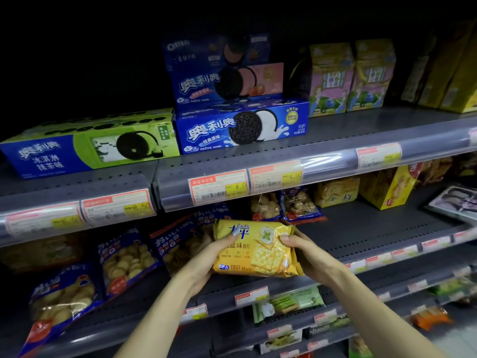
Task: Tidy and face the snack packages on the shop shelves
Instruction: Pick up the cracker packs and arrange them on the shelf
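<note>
Both hands hold a yellow cracker pack [255, 248] at the lower middle of the frame, in front of the middle shelf [366, 228]. The left hand [206, 259] grips its left end, thumb across the front; the right hand [307, 250] grips the right end, thumb pressed on the crinkled wrapper. The pack faces outward, label upright and tilted a little clockwise.

Left of it, blue biscuit bags [126, 257] lean along the same shelf, some slumped forward. Behind the pack stand two small bags [286, 205], and further right a yellow box [387, 187].

On the upper shelf [335, 140] a green Oreo box [90, 146] lies at the left, touching a blue Oreo box [242, 125] with a pink Oreo box [227, 81] stacked on it. Two carton packs [351, 78] stand to the right. Price tags [218, 187] line the shelf edges; their print is too blurred to read surely.
</note>
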